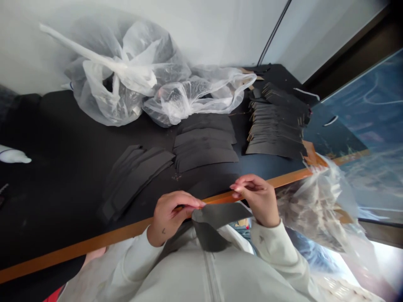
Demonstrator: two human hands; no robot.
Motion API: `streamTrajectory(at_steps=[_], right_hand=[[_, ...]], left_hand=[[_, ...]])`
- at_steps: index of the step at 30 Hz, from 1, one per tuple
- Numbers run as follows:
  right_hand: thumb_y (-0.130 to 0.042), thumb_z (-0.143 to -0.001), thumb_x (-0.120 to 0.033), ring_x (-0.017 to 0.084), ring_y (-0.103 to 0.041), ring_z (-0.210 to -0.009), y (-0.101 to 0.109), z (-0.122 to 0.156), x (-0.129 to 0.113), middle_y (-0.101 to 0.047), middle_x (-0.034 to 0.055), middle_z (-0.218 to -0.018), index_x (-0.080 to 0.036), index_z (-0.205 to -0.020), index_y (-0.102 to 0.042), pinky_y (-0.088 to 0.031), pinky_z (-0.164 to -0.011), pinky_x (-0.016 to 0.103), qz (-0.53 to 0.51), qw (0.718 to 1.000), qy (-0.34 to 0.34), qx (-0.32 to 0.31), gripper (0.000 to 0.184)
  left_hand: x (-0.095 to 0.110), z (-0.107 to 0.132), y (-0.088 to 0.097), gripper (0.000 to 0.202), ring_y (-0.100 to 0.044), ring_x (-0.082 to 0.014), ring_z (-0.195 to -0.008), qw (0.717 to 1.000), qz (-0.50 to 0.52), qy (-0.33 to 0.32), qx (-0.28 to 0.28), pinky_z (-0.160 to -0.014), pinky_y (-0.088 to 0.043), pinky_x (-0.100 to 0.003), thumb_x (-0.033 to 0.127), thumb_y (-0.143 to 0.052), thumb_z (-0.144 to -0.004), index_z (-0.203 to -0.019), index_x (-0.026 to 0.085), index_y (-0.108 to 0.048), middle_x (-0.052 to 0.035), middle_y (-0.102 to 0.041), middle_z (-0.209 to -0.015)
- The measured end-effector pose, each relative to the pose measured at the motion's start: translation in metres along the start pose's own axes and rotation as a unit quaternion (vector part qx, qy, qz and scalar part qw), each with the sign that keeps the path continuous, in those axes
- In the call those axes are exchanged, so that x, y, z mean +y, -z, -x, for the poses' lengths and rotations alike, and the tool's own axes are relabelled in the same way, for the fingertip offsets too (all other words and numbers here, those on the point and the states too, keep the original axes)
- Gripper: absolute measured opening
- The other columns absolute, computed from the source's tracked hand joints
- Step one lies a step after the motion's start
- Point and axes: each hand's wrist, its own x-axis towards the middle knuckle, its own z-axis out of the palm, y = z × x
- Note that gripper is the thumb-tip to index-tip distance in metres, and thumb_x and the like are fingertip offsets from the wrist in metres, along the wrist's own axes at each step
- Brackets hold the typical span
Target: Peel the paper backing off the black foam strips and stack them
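Observation:
My left hand (174, 214) is closed in a pinch on the corner of a dark grey flat piece (210, 226), which looks like thin leather or coated fabric. The piece is folded over and hangs in front of my chest at the table's edge. Right of it, my right hand (258, 197) is closed with thumb and fingertips together, above the piece's right end. Whatever those fingertips hold, if anything, is too small to make out. Before my hands lie overlapping rows of similar dark pieces: a left row (138, 176), a middle row (206, 144) and a right row (275, 121).
The black table (63, 180) has an orange-brown front edge (75, 250). Clear plastic bags (126, 79) stand at the back against the wall. A white bottle tip (14, 155) shows at far left. Another filled plastic bag (324, 201) hangs at right, below a blue glassy panel (371, 109).

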Motion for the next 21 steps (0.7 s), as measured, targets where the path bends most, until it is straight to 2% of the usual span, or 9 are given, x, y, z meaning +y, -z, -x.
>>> streamTrajectory(at_steps=[2, 6, 8, 10, 11, 12, 14, 17, 21], right_hand=[[-0.077, -0.074, -0.051, 0.013, -0.059, -0.048, -0.001, 0.001, 0.002, -0.066, -0.0002, -0.062, -0.022, -0.078, -0.062, -0.050, -0.046, 0.027, 0.010, 1.000, 0.003, 0.000, 0.033], [-0.060, -0.089, -0.054, 0.009, -0.045, -0.046, 0.003, 0.000, -0.008, -0.047, -0.0068, -0.056, -0.024, -0.085, -0.054, -0.039, -0.044, 0.022, 0.061, 0.996, 0.066, -0.012, 0.031], [-0.059, -0.089, -0.057, 0.013, -0.056, -0.063, 0.004, 0.002, -0.020, -0.056, -0.0023, -0.071, -0.024, -0.100, -0.058, -0.049, -0.059, 0.026, 0.140, 0.981, 0.105, -0.079, 0.035], [-0.064, -0.085, -0.057, 0.018, -0.063, -0.087, 0.004, 0.006, -0.032, -0.065, 0.0041, -0.094, -0.024, -0.113, -0.061, -0.052, -0.079, 0.032, 0.234, 0.945, 0.138, -0.182, 0.043], [-0.066, -0.084, -0.055, 0.020, -0.063, -0.092, 0.003, 0.008, -0.036, -0.066, 0.0050, -0.099, -0.024, -0.111, -0.063, -0.051, -0.083, 0.032, 0.266, 0.925, 0.144, -0.231, 0.041], [-0.067, -0.085, -0.051, 0.019, -0.064, -0.091, 0.002, 0.009, -0.039, -0.068, 0.0045, -0.098, -0.024, -0.105, -0.066, -0.051, -0.082, 0.031, 0.285, 0.909, 0.141, -0.268, 0.033], [-0.066, -0.088, -0.041, 0.015, -0.064, -0.078, 0.001, 0.011, -0.039, -0.068, 0.0014, -0.086, -0.023, -0.088, -0.066, -0.050, -0.070, 0.026, 0.294, 0.901, 0.127, -0.292, 0.017], [-0.066, -0.088, -0.033, 0.013, -0.061, -0.067, 0.002, 0.013, -0.034, -0.065, -0.0014, -0.075, -0.023, -0.083, -0.065, -0.047, -0.061, 0.024, 0.303, 0.911, 0.121, -0.252, 0.012], [-0.063, -0.089, -0.031, 0.014, -0.063, -0.073, 0.006, 0.014, -0.030, -0.067, -0.0002, -0.084, -0.023, -0.089, -0.067, -0.050, -0.067, 0.026, 0.333, 0.908, 0.114, -0.229, 0.009]], left_hand=[[0.002, -0.001, 0.001, 0.015, -0.075, -0.0200, -0.078, 1.000, -0.002, -0.017, -0.011, -0.070, -0.060, -0.031, 0.032, -0.062, -0.093, -0.090, 0.024, -0.074, -0.0057, -0.079, -0.085], [0.006, -0.005, 0.001, 0.018, -0.076, -0.0189, -0.083, 0.996, -0.028, -0.068, -0.046, -0.073, -0.060, -0.030, 0.026, -0.056, -0.097, -0.095, 0.023, -0.073, -0.0052, -0.079, -0.089], [0.007, -0.007, 0.000, 0.019, -0.075, -0.0182, -0.084, 0.991, -0.048, -0.104, -0.062, -0.074, -0.059, -0.029, 0.024, -0.054, -0.098, -0.097, 0.022, -0.072, -0.0058, -0.079, -0.090], [0.006, -0.009, 0.000, 0.019, -0.075, -0.0172, -0.086, 0.986, -0.061, -0.139, -0.075, -0.077, -0.059, -0.028, 0.021, -0.052, -0.099, -0.100, 0.020, -0.071, -0.0067, -0.079, -0.092], [0.005, -0.009, 0.000, 0.019, -0.075, -0.0169, -0.088, 0.983, -0.066, -0.152, -0.079, -0.078, -0.059, -0.028, 0.020, -0.051, -0.100, -0.102, 0.020, -0.070, -0.0069, -0.079, -0.094], [0.005, -0.009, 0.000, 0.020, -0.074, -0.0167, -0.091, 0.981, -0.074, -0.163, -0.080, -0.080, -0.059, -0.028, 0.019, -0.050, -0.100, -0.103, 0.020, -0.070, -0.0070, -0.078, -0.096], [0.005, -0.008, 0.002, 0.023, -0.073, -0.0171, -0.098, 0.975, -0.101, -0.173, -0.095, -0.085, -0.058, -0.030, 0.016, -0.047, -0.100, -0.105, 0.021, -0.069, -0.0073, -0.077, -0.105], [0.010, -0.006, 0.008, 0.026, -0.069, -0.0182, -0.108, 0.975, -0.173, -0.106, -0.089, -0.093, -0.055, -0.033, 0.017, -0.044, -0.101, -0.116, 0.023, -0.065, -0.0074, -0.072, -0.121], [0.023, -0.004, 0.014, 0.031, -0.070, -0.0186, -0.100, 0.984, -0.145, 0.103, -0.004, -0.087, -0.055, -0.033, 0.033, -0.045, -0.102, -0.130, 0.022, -0.049, -0.0086, -0.072, -0.113]])
